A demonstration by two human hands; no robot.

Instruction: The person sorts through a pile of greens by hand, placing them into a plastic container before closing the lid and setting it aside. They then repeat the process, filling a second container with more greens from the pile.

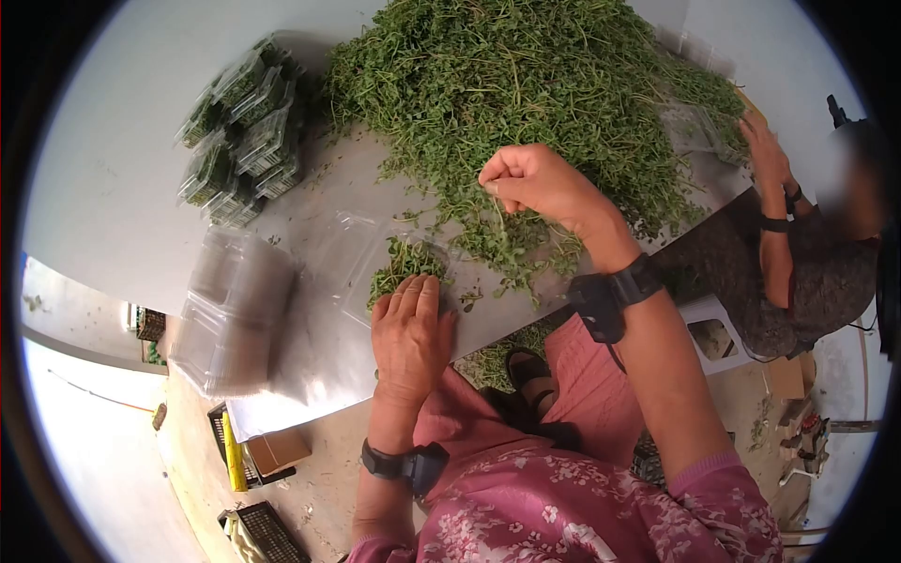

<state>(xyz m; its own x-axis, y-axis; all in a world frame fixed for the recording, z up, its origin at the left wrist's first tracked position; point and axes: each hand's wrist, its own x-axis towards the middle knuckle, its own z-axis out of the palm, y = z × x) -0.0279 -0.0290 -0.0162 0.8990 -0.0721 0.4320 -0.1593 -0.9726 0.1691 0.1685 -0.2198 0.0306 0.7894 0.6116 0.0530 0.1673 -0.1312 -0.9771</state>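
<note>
My left hand (411, 328) lies over green sprigs (405, 265) in an open clear plastic container (361, 281) near the table's front edge. Its fingers are together and rest on the greens. To the right, my right hand (526, 183) is raised at the front of a large heap of leafy greens (526, 84), with thumb and fingertips pinched on a thin stem. Loose sprigs (502, 246) hang or lie just below it.
Filled clear boxes (249, 127) stand stacked at the back left. Nested empty containers (230, 314) are nearer on the left. A co-worker (798, 253) is on the right, hands (768, 155) by the heap. Black crates (263, 535) stand on the floor.
</note>
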